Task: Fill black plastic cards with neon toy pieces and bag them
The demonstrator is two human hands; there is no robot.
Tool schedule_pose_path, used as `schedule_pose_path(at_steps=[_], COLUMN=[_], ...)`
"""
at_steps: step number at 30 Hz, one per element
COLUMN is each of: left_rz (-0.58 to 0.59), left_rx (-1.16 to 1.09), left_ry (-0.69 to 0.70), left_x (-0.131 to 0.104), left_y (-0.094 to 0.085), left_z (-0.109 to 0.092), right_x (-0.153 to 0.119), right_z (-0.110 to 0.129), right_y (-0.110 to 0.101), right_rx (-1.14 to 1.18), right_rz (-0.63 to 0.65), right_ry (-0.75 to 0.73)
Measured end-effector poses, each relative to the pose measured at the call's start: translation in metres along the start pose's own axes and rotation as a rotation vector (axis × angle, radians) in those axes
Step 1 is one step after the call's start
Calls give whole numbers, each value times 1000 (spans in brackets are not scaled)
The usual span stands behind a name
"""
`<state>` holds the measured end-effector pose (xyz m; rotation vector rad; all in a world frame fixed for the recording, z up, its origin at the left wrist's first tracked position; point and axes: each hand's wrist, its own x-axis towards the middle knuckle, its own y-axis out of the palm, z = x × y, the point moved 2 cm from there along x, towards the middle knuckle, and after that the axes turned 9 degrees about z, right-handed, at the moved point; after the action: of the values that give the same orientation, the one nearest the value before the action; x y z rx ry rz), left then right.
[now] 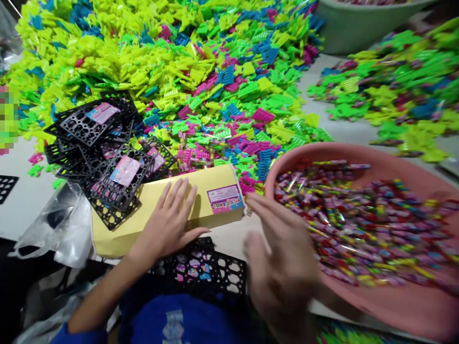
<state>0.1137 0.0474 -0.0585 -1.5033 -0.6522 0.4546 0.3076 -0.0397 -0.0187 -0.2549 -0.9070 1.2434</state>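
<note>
A long pale-yellow cardboard box (199, 203) with a pink and purple "Toy Candy" label (224, 198) lies across the table in front of me. My left hand (170, 215) rests flat on its top, fingers spread. My right hand (283, 253) is smeared by motion between the box's right end and the pink basin; its fingertips come close to the box end, and I cannot tell whether they touch it. Black perforated plastic pieces with labels (125, 172) are heaped over the box's left part. More black perforated pieces (227, 272) lie at the near edge, below the box.
A large pink basin (358, 308) of wrapped candies stands at the right. Neon plastic toy pieces (150, 52) are piled across the back, with another pile (405, 86) at the right. A pale green tub (353, 28) is behind. Clear plastic bags (71, 229) hang at the left.
</note>
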Motion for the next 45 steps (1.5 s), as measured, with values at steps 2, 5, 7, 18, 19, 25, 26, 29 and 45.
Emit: schedule_pose_path(at_steps=[2, 5, 7, 18, 19, 25, 26, 29, 45], left_rz=[43, 69, 53, 85, 82, 106, 109, 90, 7], left_rx=[28, 98, 147, 243, 247, 283, 293, 327, 337], left_ry=[-3, 18, 77, 234, 237, 251, 254, 265, 301], left_x=[8, 10, 8, 0, 0, -3, -4, -7, -20], left_y=[13, 28, 30, 17, 17, 15, 16, 17, 17], left_z=[-4, -3, -1, 0, 0, -3, -3, -5, -8], right_x=[5, 3, -2, 3, 4, 5, 5, 5, 3], right_z=[-17, -49, -65, -70, -70, -70, -70, -69, -57], right_y=[18, 43, 52, 46, 45, 41, 40, 38, 38], right_rx=[-31, -74, -77, 52, 72, 211, 244, 316, -75], right_rz=[87, 228, 237, 211, 220, 295, 316, 360, 250], right_ry=[-37, -85, -88, -7, 9, 151, 191, 281, 105])
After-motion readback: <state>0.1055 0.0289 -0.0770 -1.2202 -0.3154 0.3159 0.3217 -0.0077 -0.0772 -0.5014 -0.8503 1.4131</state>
